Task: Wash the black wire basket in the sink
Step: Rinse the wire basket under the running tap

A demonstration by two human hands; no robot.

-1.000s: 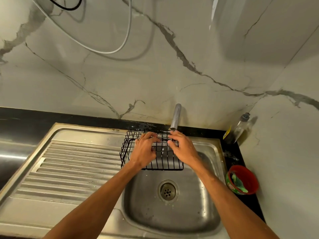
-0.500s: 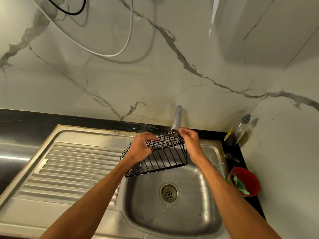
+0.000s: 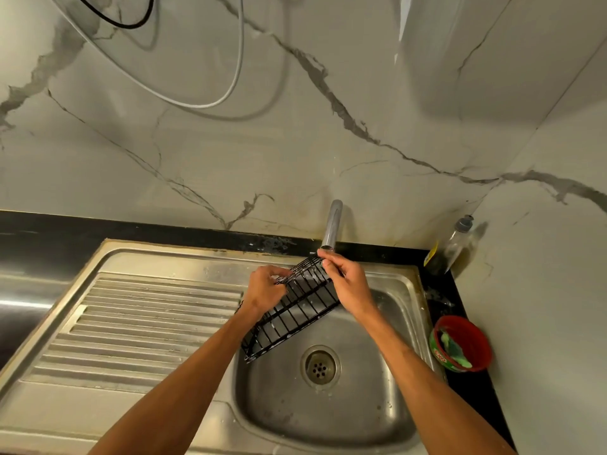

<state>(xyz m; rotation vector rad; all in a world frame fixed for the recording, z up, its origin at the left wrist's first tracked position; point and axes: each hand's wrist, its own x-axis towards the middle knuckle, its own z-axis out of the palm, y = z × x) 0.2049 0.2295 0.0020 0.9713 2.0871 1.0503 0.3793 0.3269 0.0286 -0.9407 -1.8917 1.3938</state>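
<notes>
Both hands are clamped on the black wire basket [image 3: 295, 316]: my left hand [image 3: 264, 289] has its fingers curled over the upper long edge, and my right hand [image 3: 348, 280] pinches the high corner wires just under the mouth of the tap [image 3: 332, 224]. The basket hangs tilted over the sink [image 3: 377, 405], its high end at the spout and its low corner down by the basin's left wall, near the ribbed drainboard [image 3: 147, 323]; I cannot tell whether that corner touches the steel. No stream of water shows from the tap. I judge this to be the rinsing and turning step. To do it well I should hold by the frame wires, not the thin bars, turn the basket slowly so each face passes under the spout, and keep the low end over the drain [image 3: 320, 365]. Wet wire could slip, so neither grip should loosen before the other is set.
</notes>
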